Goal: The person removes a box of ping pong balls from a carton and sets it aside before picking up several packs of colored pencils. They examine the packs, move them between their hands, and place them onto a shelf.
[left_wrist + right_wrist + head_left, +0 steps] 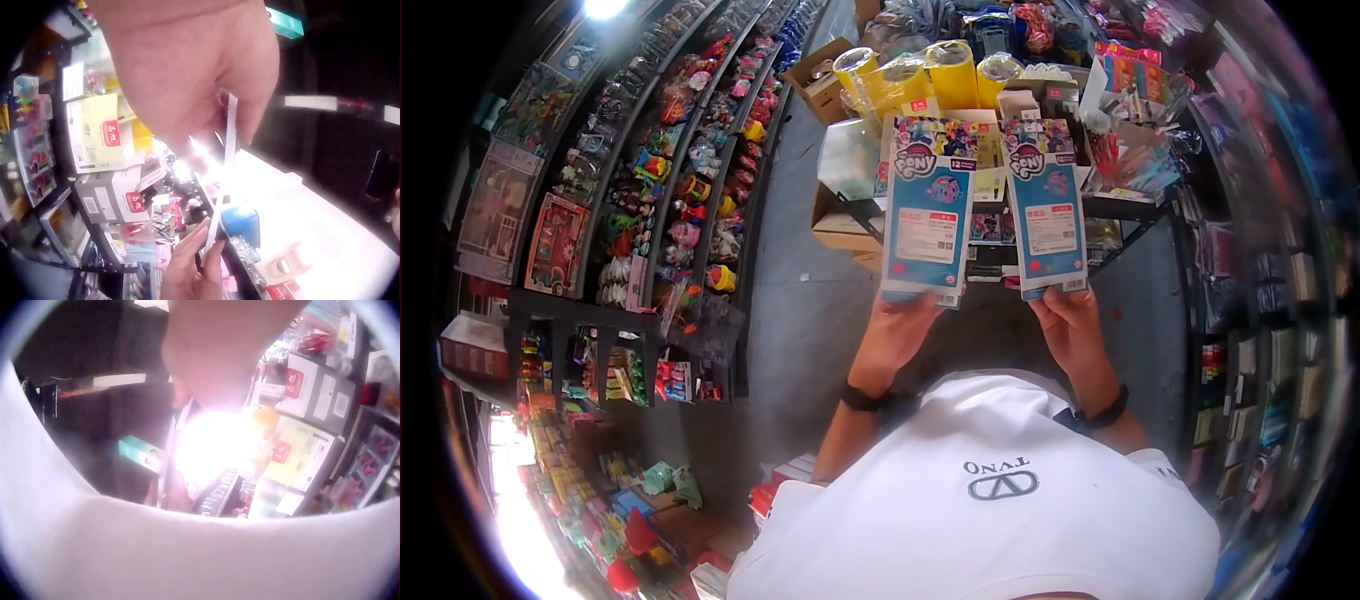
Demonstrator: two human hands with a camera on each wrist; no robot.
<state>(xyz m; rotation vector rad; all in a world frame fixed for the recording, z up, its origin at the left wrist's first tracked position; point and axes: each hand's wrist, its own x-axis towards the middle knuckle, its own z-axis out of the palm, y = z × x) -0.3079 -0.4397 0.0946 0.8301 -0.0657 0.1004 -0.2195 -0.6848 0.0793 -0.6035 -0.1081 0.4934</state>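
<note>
Two flat blue-and-white packages printed with ponies stand upright side by side, a gap between them. My left hand grips the bottom edge of the left package; my right hand pinches the bottom of the right package, thumb on the near face. In the left wrist view my left hand holds a thin white edge, with my right hand below. Glare hides much of the right wrist view, where my right hand shows at the top.
Beyond the packages, a shelf unit holds yellow rolls, an open cardboard box and bagged goods. Racks of small toys line the left; more shelves stand at the right. Grey floor shows between them.
</note>
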